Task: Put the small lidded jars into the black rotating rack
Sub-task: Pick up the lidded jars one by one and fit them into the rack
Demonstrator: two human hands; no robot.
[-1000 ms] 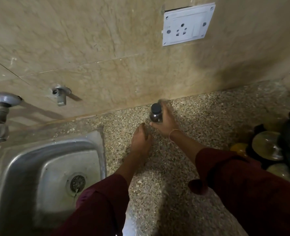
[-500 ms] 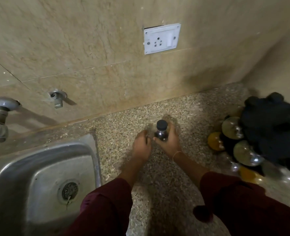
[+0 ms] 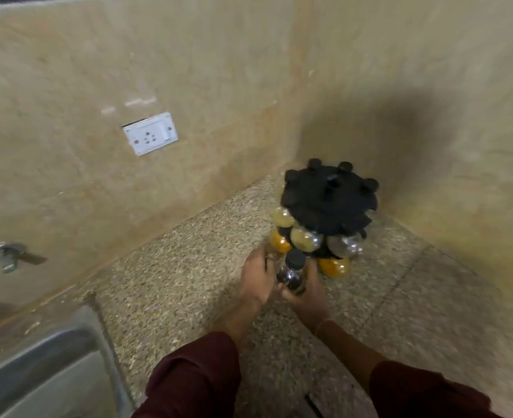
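Moved since half a second back: right grip [image 3: 305, 294], left grip [image 3: 256, 280] and the dark jar [image 3: 291, 277] between them have gone from nearer the steel sink [image 3: 53, 372] to just in front of the black rack [image 3: 329, 203]; my view has swung right with them, so the rack is whole in frame.
Counter [image 3: 189, 282]: speckled stone, running into a corner of two beige walls [image 3: 68, 70]; the sink sits at lower left, well apart from the work.
Rack: stands on the counter in that corner; black lids [image 3: 314, 163] poke up round its top disc, and the front edge shows notches that look unfilled (blur keeps me from counting).
Racked jars [image 3: 305, 239]: clear, with yellow and orange fill, leaning outward under the disc in two tiers.
Right grip: fingers curled round the dark jar from below and the right, carrying it.
Left grip: lies against the jar's left side, fingertips up near the lower tier; I cannot tell whether it clasps the jar or only steadies it.
Dark jar: black lid up, roughly upright, off the counter as I judge it, touching or nearly touching the lower racked jars.
Step in hand: seating this jar. I would pick a free notch first, turn the rack with the left grip to bring it forward, then lead with the neck and slide in slowly so the neighbours are not knocked loose.
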